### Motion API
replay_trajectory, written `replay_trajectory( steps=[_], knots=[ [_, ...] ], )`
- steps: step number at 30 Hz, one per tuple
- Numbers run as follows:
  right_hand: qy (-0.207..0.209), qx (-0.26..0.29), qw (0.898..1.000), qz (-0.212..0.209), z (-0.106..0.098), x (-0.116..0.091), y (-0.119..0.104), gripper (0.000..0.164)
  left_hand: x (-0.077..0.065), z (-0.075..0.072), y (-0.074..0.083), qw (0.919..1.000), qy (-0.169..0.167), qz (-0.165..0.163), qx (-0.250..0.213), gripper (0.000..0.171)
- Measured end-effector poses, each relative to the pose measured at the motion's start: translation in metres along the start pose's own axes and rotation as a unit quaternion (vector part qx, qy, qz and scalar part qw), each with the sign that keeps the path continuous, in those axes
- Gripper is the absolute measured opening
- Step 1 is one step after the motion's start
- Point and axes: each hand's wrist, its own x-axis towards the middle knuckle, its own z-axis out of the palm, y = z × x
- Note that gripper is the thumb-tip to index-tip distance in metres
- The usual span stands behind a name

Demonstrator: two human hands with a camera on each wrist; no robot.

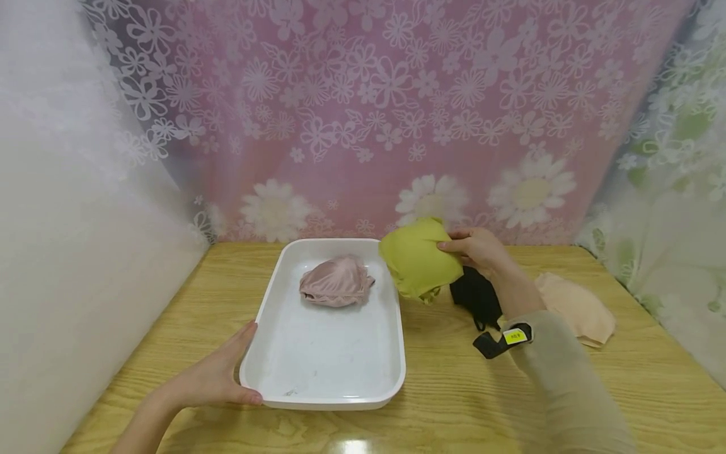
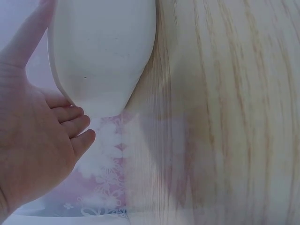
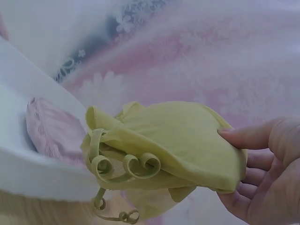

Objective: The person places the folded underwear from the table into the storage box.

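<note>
In my right hand (image 1: 479,249) is a folded yellow-green bra (image 1: 422,258), pinched at its right edge between thumb and fingers. It hangs beside the right rim of a white tray (image 1: 323,362), overlapping that rim in the head view. Thin curled straps (image 3: 145,166) dangle from it in the right wrist view. A pink satin bra (image 1: 337,282) lies folded inside the tray toward the far end. At the tray's near left corner my left hand (image 1: 210,375) is spread, thumb on the front edge and fingertips against the left side; its palm (image 2: 40,140) shows in the left wrist view.
A black bra (image 1: 476,296) lies on the wooden table (image 1: 442,391) right of the tray, partly behind my right forearm. Farther right is a beige bra (image 1: 578,309). A pink flowered curtain (image 1: 363,126) closes off the back, with pale sheets on both sides.
</note>
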Motion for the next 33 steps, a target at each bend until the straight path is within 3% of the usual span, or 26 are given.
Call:
replay_trajectory(
  steps=[5,10,20,33],
  knots=[
    [-0.030,0.032,0.999,-0.017,0.022,0.009,-0.017,0.055,0.001,0.001,-0.001,1.0000,0.001,-0.002,0.003,0.123],
    [-0.078,0.045,0.996,-0.024,0.052,0.022,-0.021,0.049,0.001,0.002,-0.001,1.0000,0.003,-0.001,0.006,0.123],
    [-0.174,0.031,0.984,-0.003,0.115,0.032,-0.005,0.046,0.001,0.003,-0.001,1.0000,0.001,0.006,0.005,0.123],
    [-0.265,-0.033,0.964,0.015,0.152,0.032,0.018,0.023,0.000,0.000,-0.003,0.9999,0.007,-0.003,0.014,0.124]
  ],
)
